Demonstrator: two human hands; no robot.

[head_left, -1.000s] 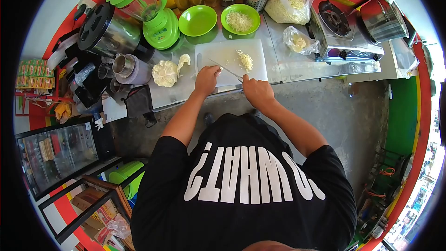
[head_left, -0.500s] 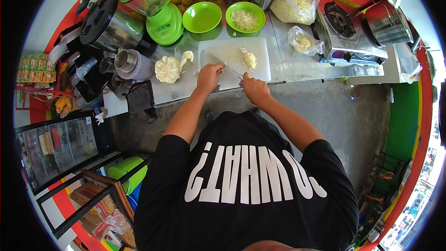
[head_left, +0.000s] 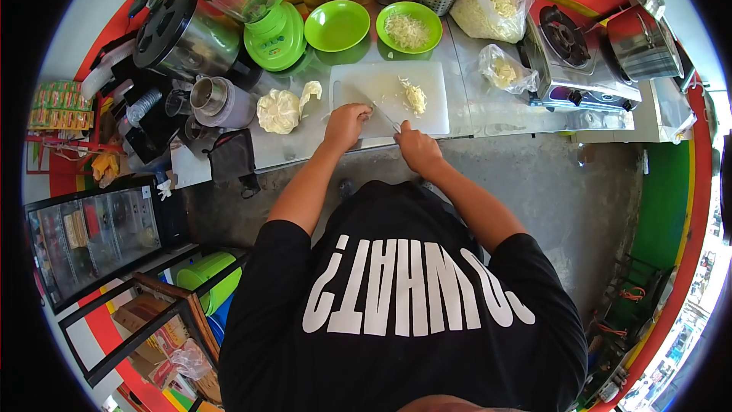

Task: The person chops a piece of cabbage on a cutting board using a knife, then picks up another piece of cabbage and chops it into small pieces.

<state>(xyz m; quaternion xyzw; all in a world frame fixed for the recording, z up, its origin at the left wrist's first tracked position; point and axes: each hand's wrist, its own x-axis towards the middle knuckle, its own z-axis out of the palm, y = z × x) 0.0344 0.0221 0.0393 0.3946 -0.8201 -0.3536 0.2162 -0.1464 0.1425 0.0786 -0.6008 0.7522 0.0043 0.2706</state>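
Observation:
On the white cutting board (head_left: 351,76), a knife (head_left: 385,114) lies slanted, its blade toward the board's upper left. My right hand (head_left: 418,148) is wrapped around its handle at the board's near edge. My left hand (head_left: 348,127) is closed at the board's lower left, fingertips close beside the blade; anything in them is too small to make out. A small pile of shredded cabbage (head_left: 414,97) rests right of the blade, with stray bits around it. Left of the board sits a cut cabbage head (head_left: 278,111) with a loose leaf piece (head_left: 310,91).
Behind the board stand an empty green plate (head_left: 336,26) and a green plate holding shreds (head_left: 427,44). A green blender (head_left: 274,38) is at back left. Bags of shreds (head_left: 496,11) and pale pieces (head_left: 503,72) lie near the gas stove (head_left: 568,69) on the right.
The view has shifted slightly, so the counter's things appear a little further right and up. Both hands stay at the knife, with only slight movement of the left fingers.

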